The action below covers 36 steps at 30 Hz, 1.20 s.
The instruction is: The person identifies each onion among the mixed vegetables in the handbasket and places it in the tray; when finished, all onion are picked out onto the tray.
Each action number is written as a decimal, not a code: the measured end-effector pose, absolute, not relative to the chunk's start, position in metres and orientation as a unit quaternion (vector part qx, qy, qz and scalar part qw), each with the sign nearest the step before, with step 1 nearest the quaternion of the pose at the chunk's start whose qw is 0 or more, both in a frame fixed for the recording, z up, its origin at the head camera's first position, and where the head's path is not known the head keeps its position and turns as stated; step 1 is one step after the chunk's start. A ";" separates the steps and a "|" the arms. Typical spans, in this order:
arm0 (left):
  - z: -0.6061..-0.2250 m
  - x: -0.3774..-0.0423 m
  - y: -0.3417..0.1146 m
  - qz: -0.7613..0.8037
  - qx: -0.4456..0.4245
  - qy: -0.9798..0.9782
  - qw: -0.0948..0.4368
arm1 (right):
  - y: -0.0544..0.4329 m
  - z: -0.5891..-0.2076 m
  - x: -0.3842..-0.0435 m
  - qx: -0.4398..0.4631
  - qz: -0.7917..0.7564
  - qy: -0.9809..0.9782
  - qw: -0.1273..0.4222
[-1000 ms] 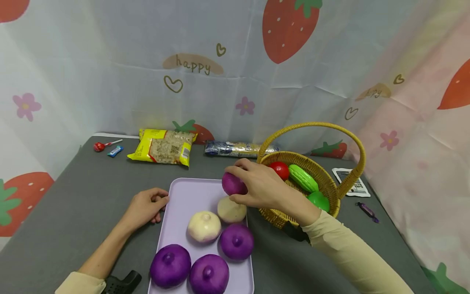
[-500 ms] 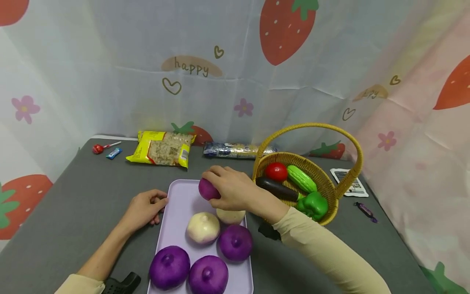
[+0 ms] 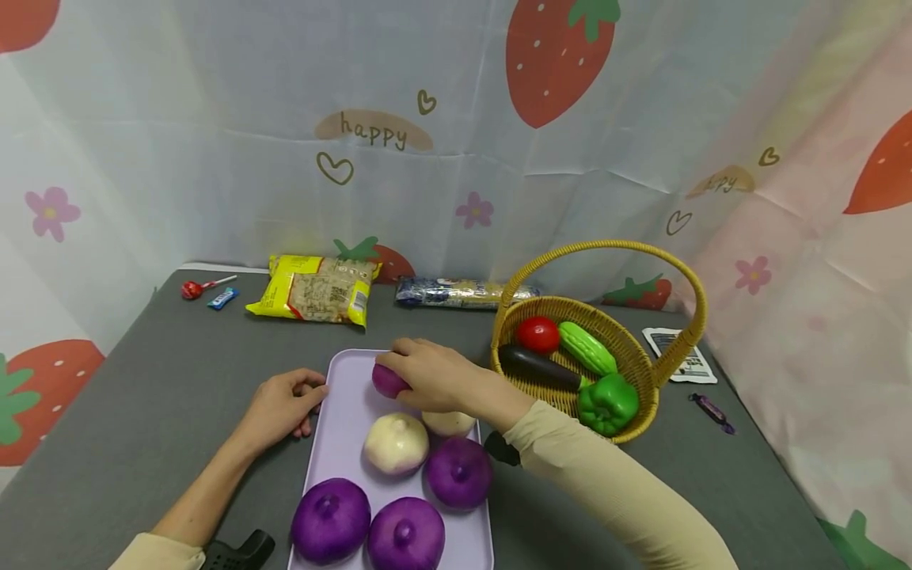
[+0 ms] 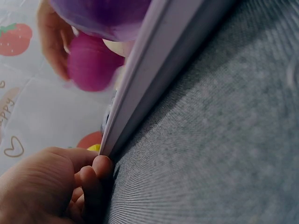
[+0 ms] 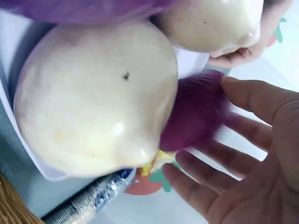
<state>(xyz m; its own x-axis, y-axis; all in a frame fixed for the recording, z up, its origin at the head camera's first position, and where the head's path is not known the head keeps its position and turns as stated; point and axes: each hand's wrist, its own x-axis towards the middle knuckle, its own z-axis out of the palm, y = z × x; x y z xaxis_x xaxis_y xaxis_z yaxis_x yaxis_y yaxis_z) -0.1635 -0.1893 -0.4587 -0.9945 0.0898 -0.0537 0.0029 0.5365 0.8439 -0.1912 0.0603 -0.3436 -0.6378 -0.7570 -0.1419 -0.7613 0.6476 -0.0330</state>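
Note:
My right hand point(image 3: 435, 378) holds a small purple onion point(image 3: 388, 381) over the far end of the lilac tray point(image 3: 349, 400). In the right wrist view, thumb and fingers reach round the onion point(image 5: 196, 112), which looks blurred. My left hand point(image 3: 279, 409) pinches the tray's left rim, as the left wrist view shows. White turnip-like vegetables lie mid-tray: one point(image 3: 396, 443) in full sight, another point(image 3: 449, 423) partly behind the right hand. Several purple ones lie nearer me: a right one point(image 3: 459, 473), a left one point(image 3: 331, 521) and a front one point(image 3: 405, 534).
Right of the tray stands a yellow wicker basket point(image 3: 644, 412) with a tall handle, holding a tomato point(image 3: 537, 335), an eggplant point(image 3: 539, 367), a green ridged gourd point(image 3: 587, 348) and a green pepper point(image 3: 608, 404). Behind lie a yellow bag point(image 3: 317, 289), a long silver packet point(image 3: 456, 292) and a lollipop point(image 3: 192, 290).
My right hand has carried the onion leftward and slightly nearer, from the tray's right edge to its far middle. The eggplant in the basket has come into sight. My left hand stays put.

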 end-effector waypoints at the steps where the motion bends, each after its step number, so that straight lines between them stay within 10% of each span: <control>1: -0.459 -0.163 -0.189 0.481 0.026 0.875 0.045 | 0.060 -0.345 -0.191 -0.421 0.017 0.903 0.078; 36: -0.459 -0.163 -0.189 0.478 0.025 0.877 0.049 | 0.098 -0.332 -0.171 -0.427 -0.050 0.900 0.069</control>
